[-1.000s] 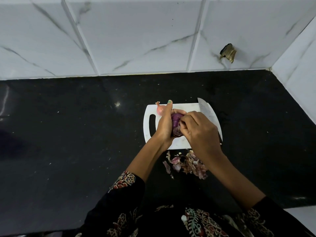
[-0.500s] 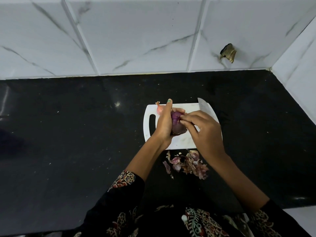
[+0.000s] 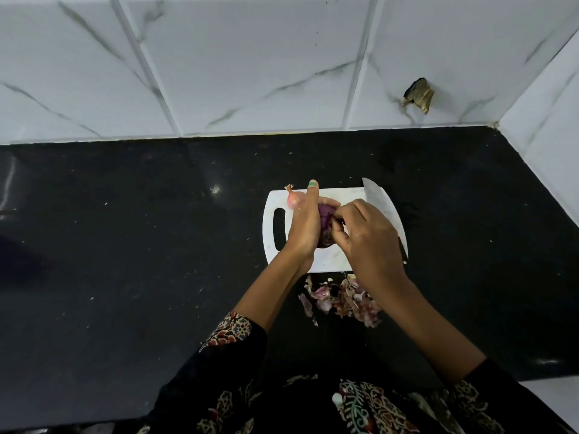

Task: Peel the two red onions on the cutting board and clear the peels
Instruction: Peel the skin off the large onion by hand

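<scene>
The left hand (image 3: pixel 303 227) is gripping a purple, partly peeled onion (image 3: pixel 326 225) above the white cutting board (image 3: pixel 332 256), fingers curling round its far side and mostly hiding it. The right hand (image 3: pixel 366 236) is pinching at the onion's right edge; its fingertips are bunching together, so what they are catching is too small to make out. A 2nd onion (image 3: pixel 294 199), pale pink, is lying at the board's far left corner, half hidden behind the left hand. A knife (image 3: pixel 380 203) is lying along the board's right side, its handle hidden beneath the right hand. A pile of peels (image 3: pixel 341 300) is sitting on the black counter (image 3: pixel 125 245) just beside the board's near edge, partly covered by the right forearm.
</scene>
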### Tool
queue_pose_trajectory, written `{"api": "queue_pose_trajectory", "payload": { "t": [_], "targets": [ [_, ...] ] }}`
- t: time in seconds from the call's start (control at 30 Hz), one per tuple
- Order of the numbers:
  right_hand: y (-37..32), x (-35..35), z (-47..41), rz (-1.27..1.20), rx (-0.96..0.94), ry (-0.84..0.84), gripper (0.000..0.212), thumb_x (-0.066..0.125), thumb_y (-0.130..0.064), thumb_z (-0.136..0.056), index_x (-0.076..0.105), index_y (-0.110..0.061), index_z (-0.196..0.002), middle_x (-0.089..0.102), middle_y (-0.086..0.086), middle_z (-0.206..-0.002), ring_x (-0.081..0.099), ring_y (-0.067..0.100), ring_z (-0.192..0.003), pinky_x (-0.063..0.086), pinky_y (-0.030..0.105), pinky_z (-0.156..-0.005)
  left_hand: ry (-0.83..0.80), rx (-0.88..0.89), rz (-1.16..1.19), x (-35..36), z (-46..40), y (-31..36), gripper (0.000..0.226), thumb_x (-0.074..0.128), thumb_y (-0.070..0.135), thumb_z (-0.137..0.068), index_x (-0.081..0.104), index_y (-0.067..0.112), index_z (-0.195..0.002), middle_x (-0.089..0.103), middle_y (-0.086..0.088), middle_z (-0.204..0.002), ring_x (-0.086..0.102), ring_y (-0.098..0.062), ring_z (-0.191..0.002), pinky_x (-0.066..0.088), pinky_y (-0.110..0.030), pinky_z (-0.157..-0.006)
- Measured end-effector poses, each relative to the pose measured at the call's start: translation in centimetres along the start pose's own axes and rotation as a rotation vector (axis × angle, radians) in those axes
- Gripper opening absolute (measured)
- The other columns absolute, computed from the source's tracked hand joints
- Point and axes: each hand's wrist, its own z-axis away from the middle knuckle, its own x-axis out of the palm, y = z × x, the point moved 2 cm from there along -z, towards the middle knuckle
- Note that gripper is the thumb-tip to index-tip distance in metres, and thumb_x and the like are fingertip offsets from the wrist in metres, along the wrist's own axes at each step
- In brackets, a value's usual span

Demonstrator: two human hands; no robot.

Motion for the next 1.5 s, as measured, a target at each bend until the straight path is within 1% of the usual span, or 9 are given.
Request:
{"api": "queue_pose_trajectory", "payload": {
  "t": [0.2,0.43,0.57,0.67,0.83,0.97,1.27,1.4,1.5],
  "targets": [
    [0.1,0.2,-0.2,-0.132,0.104,-0.01,0.005,0.061,-0.005,-0.078,0.057,-0.002,-0.079,0.056,0.009,-0.075,0.052,0.021,-0.065,0.044,0.032,-0.05,-0.027,0.006,0.029,0.3,0.0,-0.3,0.064,0.029,0.052,-0.1,0.064,0.022,-0.055,0.06,0.001,-0.054,0.047,-0.016,-0.058,0.036,-0.027,-0.057],
    [0.2,0.9,0.3,-0.45,0.483,-0.032,0.004,0.06,-0.006,-0.081,0.056,-0.006,-0.082,0.053,-0.001,-0.077,0.048,0.009,-0.067,0.038,0.016,-0.059,0.017,-0.025,0.086,0.4,-0.2,-1.4,0.047,0.038,0.048,-0.099,0.059,0.015,-0.073,0.057,-0.005,-0.063,0.047,-0.012,-0.047,0.034,-0.019,-0.043],
    [2.2,1.5,1.1,-0.617,0.78,-0.033,0.004,0.057,-0.011,-0.085,0.06,-0.009,-0.083,0.062,0.001,-0.075,0.058,0.017,-0.069,0.051,0.039,-0.065,0.055,-0.001,0.221,0.0,-0.2,-0.9,0.047,0.04,0.043,-0.1,0.058,0.015,-0.067,0.065,0.001,-0.071,0.062,-0.015,-0.059,0.051,-0.027,-0.053],
    [2.1,0.6,1.4,-0.657,0.699,0.018,0.011,0.057,-0.019,-0.091,0.063,-0.011,-0.086,0.064,0.0,-0.075,0.061,0.015,-0.069,0.054,0.039,-0.066,0.056,0.009,0.22,-0.4,-0.4,-0.6,0.048,0.038,0.046,-0.1,0.058,0.015,-0.068,0.065,-0.001,-0.076,0.061,-0.017,-0.067,0.052,-0.03,-0.058],
    [0.5,-0.6,0.5,-0.597,0.358,0.015,0.011,0.069,-0.015,-0.083,0.07,-0.011,-0.093,0.064,-0.003,-0.089,0.06,0.006,-0.081,0.048,0.015,-0.071,0.001,-0.055,0.272,-0.1,-0.4,-1.4,0.048,0.039,0.046,-0.099,0.06,0.015,-0.069,0.066,0.001,-0.066,0.062,-0.017,-0.072,0.051,-0.04,-0.083],
    [0.4,-0.2,0.3,-0.558,0.292,0.048,0.012,0.069,-0.01,-0.081,0.072,-0.009,-0.092,0.064,0.0,-0.089,0.058,0.006,-0.082,0.048,0.015,-0.071,-0.025,-0.059,0.305,0.1,-0.2,-1.3,0.048,0.04,0.046,-0.099,0.059,0.012,-0.071,0.065,0.004,-0.062,0.062,-0.015,-0.071,0.045,-0.048,-0.099],
    [0.2,1.4,0.2,-0.407,0.314,-0.036,0.019,0.046,-0.018,-0.088,0.058,-0.004,-0.09,0.052,0.003,-0.091,0.046,0.019,-0.09,0.033,0.02,-0.073,0.001,0.004,0.164,-0.1,-0.7,-1.5,0.03,0.052,0.033,-0.096,0.058,0.014,-0.074,0.058,-0.003,-0.068,0.053,-0.014,-0.064,0.042,-0.026,-0.061],
    [-0.1,1.7,0.0,-0.291,0.31,-0.103,0.016,0.042,-0.014,-0.09,0.053,-0.003,-0.093,0.051,0.01,-0.095,0.042,0.023,-0.092,0.041,0.035,-0.07,-0.01,0.048,0.139,0.0,-0.5,-1.5,0.03,0.052,0.029,-0.096,0.058,0.013,-0.072,0.057,-0.002,-0.067,0.053,-0.012,-0.063,0.043,-0.026,-0.063],
    [-0.9,1.8,0.2,-0.349,0.413,-0.092,0.009,0.044,-0.008,-0.093,0.049,-0.002,-0.098,0.05,0.011,-0.1,0.038,0.016,-0.092,0.033,0.025,-0.072,-0.032,0.062,0.125,0.3,-0.4,-1.3,0.03,0.052,0.027,-0.097,0.058,0.012,-0.072,0.055,-0.001,-0.063,0.051,-0.009,-0.057,0.042,-0.024,-0.059]
  ]
}}
